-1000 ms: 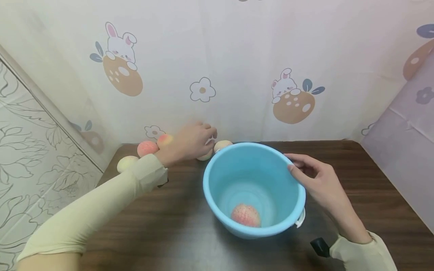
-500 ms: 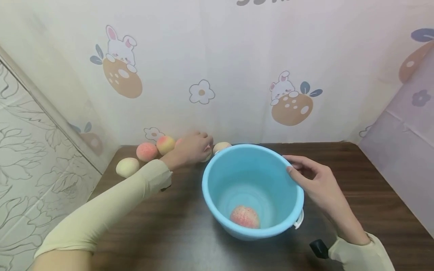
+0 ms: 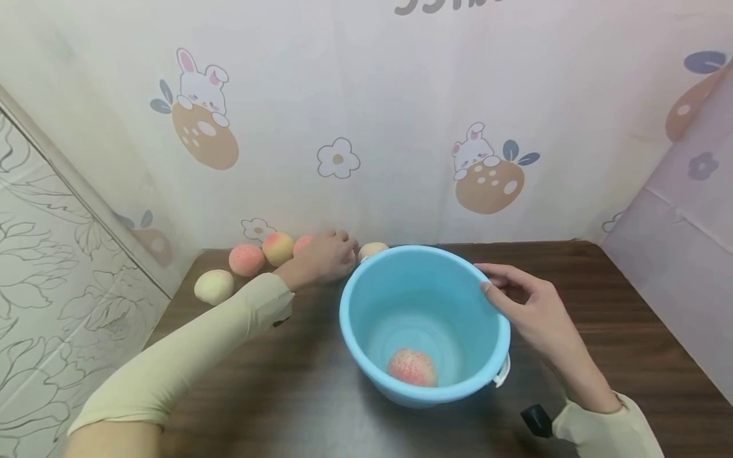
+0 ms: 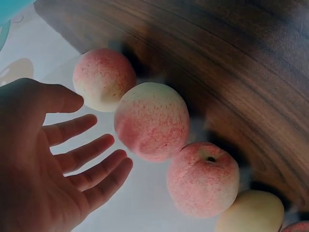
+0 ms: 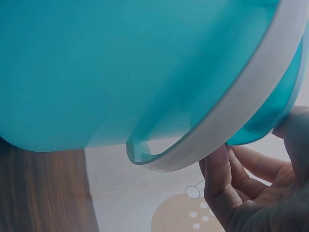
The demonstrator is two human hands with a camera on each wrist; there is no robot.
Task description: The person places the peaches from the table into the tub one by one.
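A light blue bucket (image 3: 350, 331) stands on the table with one pink speckled peach (image 3: 412, 367) inside it. My right hand (image 3: 532, 305) holds the bucket's right rim between thumb and fingers; the right wrist view shows those fingertips (image 5: 218, 166) against the rim, below the white handle (image 5: 241, 101). Left of the bucket, my left hand (image 3: 323, 257) reaches over a row of peaches by the wall. Its fingers (image 4: 82, 154) are spread and loosely bent, close beside two pink peaches (image 4: 105, 79), with nothing held. In the head view the hand partly hides the peaches under it.
Other peaches lie along the back left: a pale one (image 3: 214, 287), a pink one (image 3: 247, 259) and a yellow-red one (image 3: 278, 249). A cream one (image 3: 373, 250) sits right behind the bucket's rim. A rabbit-print curtain (image 3: 395, 127) hangs at the back edge of the dark wooden table (image 3: 275, 394).
My left hand has lowered slightly toward the peaches, uncovering the yellow-red peach and part of a pink one. The right hand keeps its hold on the bucket. The head view has shifted slightly.
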